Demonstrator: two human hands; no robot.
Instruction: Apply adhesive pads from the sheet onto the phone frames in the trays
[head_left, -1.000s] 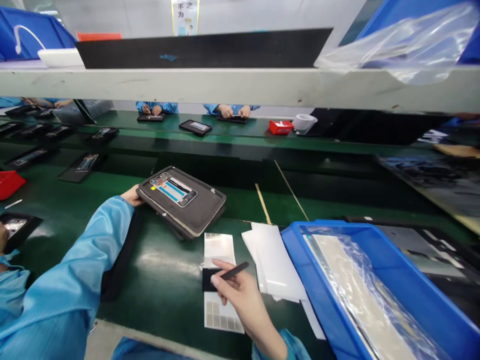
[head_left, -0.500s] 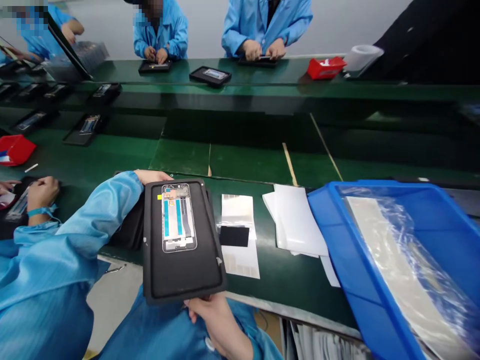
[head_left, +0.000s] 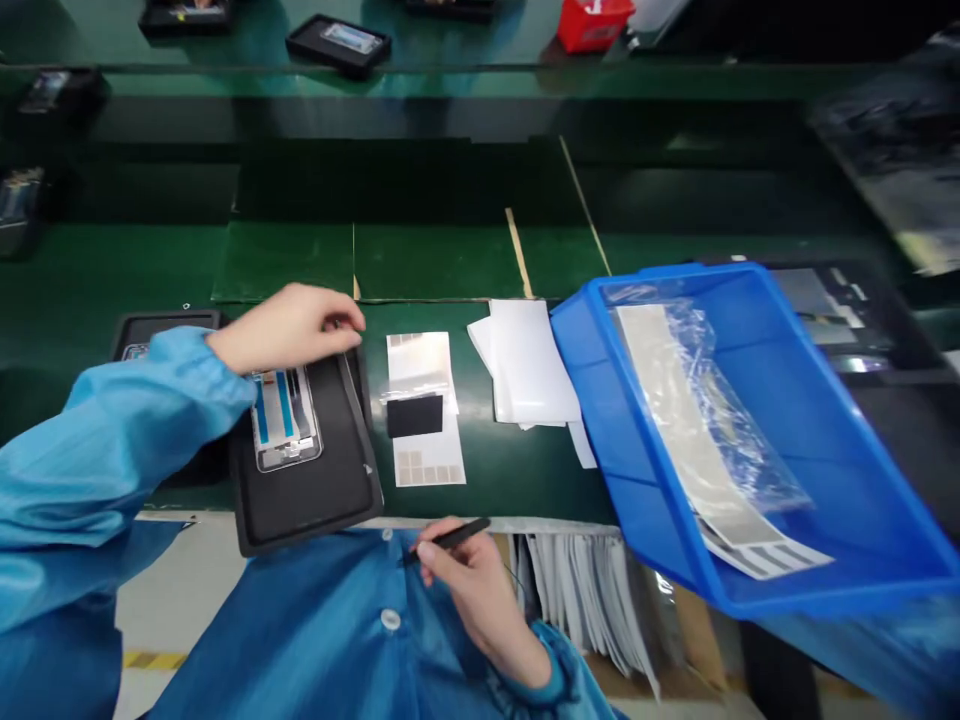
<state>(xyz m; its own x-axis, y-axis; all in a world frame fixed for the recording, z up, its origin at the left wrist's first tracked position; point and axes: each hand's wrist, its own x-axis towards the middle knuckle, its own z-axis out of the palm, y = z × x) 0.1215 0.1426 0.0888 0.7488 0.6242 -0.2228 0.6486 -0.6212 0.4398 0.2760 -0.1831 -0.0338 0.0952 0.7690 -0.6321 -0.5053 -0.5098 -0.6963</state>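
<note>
A black tray (head_left: 300, 505) lies at the table's front edge, overhanging it a little. In it rests an opened phone frame (head_left: 289, 430) with blue strips, its upper part hidden by my left hand (head_left: 292, 325). That hand is over the tray's far end, fingers curled with a gap to the thumb and no object visible between them. Below the table edge, my right hand (head_left: 469, 575) grips a slim black pen-like tool (head_left: 461, 533); its exact kind is unclear. To the tray's right are a sticker sheet (head_left: 427, 465) and a black rectangular piece (head_left: 415, 416) on it.
White sheets (head_left: 532, 365) lie beside a large blue bin (head_left: 637, 420) holding plastic-wrapped strips (head_left: 675, 400). Another black tray (head_left: 169, 325) is partly behind my left arm. Further trays (head_left: 337, 45) and a red box (head_left: 592, 25) stand across the table.
The tray has been lowered onto the table edge. My right hand has left its near edge and moved right, the black tool now showing. My left hand has shifted over the tray; the view tilts down.
</note>
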